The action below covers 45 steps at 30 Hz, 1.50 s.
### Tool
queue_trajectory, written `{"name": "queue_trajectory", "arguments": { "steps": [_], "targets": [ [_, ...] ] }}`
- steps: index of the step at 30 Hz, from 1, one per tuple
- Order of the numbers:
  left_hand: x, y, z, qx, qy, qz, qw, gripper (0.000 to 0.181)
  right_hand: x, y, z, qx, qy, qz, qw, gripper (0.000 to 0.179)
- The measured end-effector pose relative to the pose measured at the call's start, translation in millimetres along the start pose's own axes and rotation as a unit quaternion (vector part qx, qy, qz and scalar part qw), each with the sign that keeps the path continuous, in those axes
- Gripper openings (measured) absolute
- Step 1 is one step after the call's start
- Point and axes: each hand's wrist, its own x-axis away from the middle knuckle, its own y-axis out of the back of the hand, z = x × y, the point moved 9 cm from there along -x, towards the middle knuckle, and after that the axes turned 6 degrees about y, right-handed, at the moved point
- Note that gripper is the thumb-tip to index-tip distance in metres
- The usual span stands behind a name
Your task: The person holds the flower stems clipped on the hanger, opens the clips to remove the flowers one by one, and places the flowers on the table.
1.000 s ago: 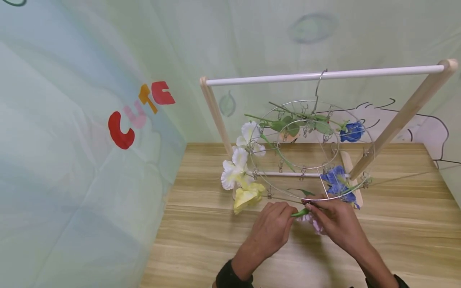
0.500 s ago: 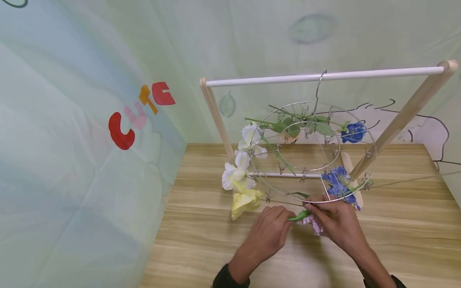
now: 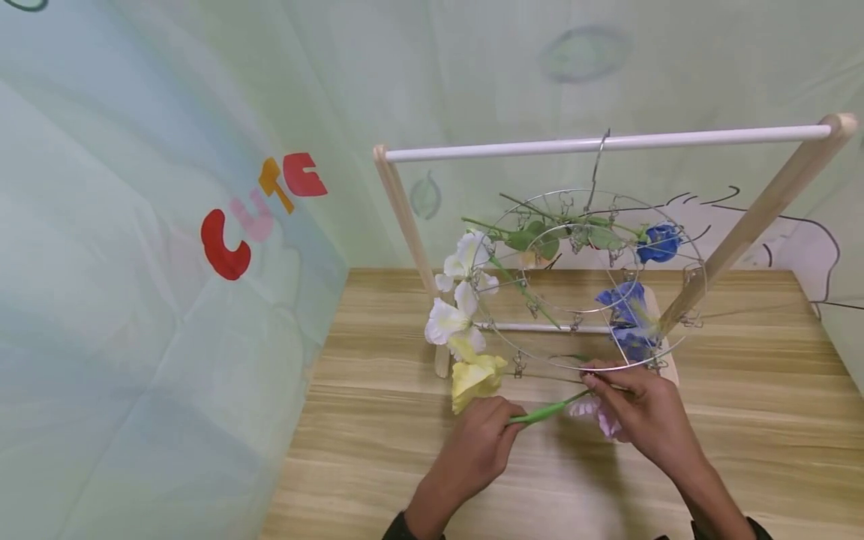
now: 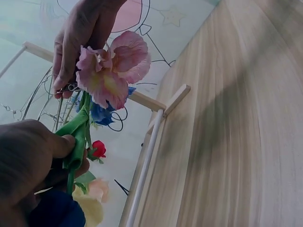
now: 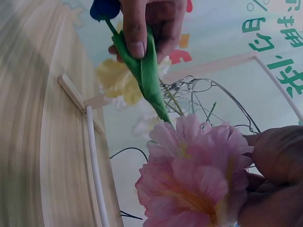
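Observation:
My left hand (image 3: 475,442) pinches the green leaf and stem (image 3: 545,412) of a blue tulip-like flower (image 5: 105,8); its bud is beside that hand in the wrist views. The stem's far end reaches my right hand (image 3: 651,416). My right fingers pinch a small metal clip (image 4: 72,87) at the front of the round wire hanger (image 3: 502,346); the grip itself is partly hidden. A pink flower (image 5: 199,172) hangs just beneath the right hand. On the hanger's left are white flowers (image 3: 448,322) and a yellow flower (image 3: 478,375).
The hanger hooks over the white bar (image 3: 513,150) of a wooden-sided rack (image 3: 749,225) on the wood-grain table (image 3: 364,450). Blue flowers (image 3: 628,300), a blue rose (image 3: 660,242) and several bare clips line the ring. A printed cloth (image 3: 202,360) stands behind and left.
My left hand has moved left and slightly down, so more green stem shows between the hands. The hanger has turned a little, shifting the yellow and white flowers right. My right hand stays at the ring.

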Motion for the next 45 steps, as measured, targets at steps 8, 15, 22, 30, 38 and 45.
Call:
{"name": "queue_trajectory", "arguments": {
  "steps": [8, 15, 22, 30, 38, 45],
  "targets": [
    [12.0, 3.6, 10.1, 0.022, 0.01, -0.011, 0.9997, 0.015, -0.1, -2, -1, 0.005, 0.007, 0.022, 0.9997, 0.023],
    [24.8, 8.8, 18.8, 0.015, 0.015, -0.015, 0.9997, 0.017, 1.2, 3, -2, 0.01, 0.011, 0.008, 0.9999, 0.025],
    [34.5, 15.2, 26.4, 0.002, 0.024, -0.009, 0.9997, 0.019, 2.1, 4, -1, 0.023, 0.011, 0.008, 0.9996, 0.031],
    [38.3, 23.6, 30.9, -0.011, 0.013, -0.005, 0.9998, 0.018, 2.8, 7, 6, 0.006, 0.016, -0.009, 0.9998, 0.038],
    [41.2, 25.2, 44.3, -0.026, 0.057, 0.043, 0.9971, 0.015, 4.4, 10, 11, 0.014, 0.013, -0.019, 0.9996, 0.046],
    [43.0, 32.2, 54.4, -0.049, 0.083, 0.056, 0.9938, 0.017, 8.4, 15, 19, 0.051, 0.044, -0.04, 0.9969, 0.055]
  ]
}}
